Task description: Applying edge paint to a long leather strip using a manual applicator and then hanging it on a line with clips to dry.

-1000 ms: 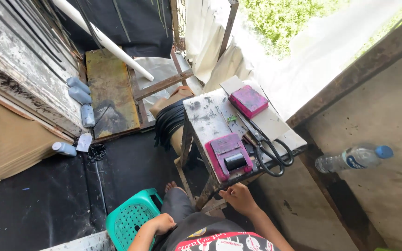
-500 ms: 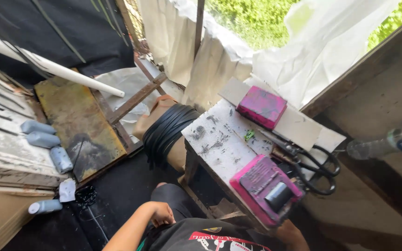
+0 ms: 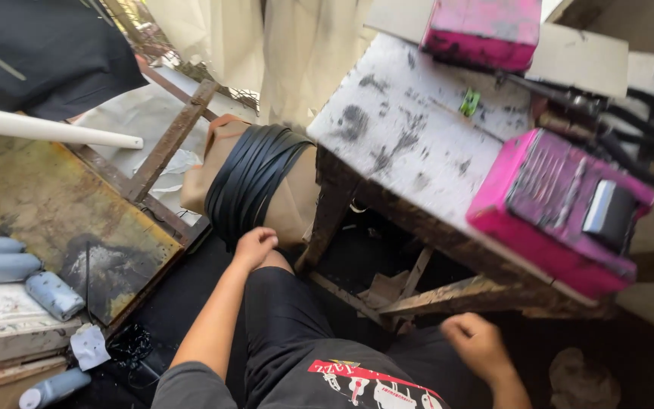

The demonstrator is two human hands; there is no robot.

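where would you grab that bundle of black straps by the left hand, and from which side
Probably at the top of the black straps, where they arch over the tan roll and stand proud of it. Come from above on the near side, by the left hand; the table leg crowds the right, so fingers could hook under the bands there.

Left hand [image 3: 253,246] reached toward black straps [image 3: 255,178] — right hand [image 3: 477,344] dropped below table [image 3: 410,144].

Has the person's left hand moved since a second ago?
Yes. The left hand left the green plastic stool and now reaches forward to the coiled black straps beside the worn wooden table.
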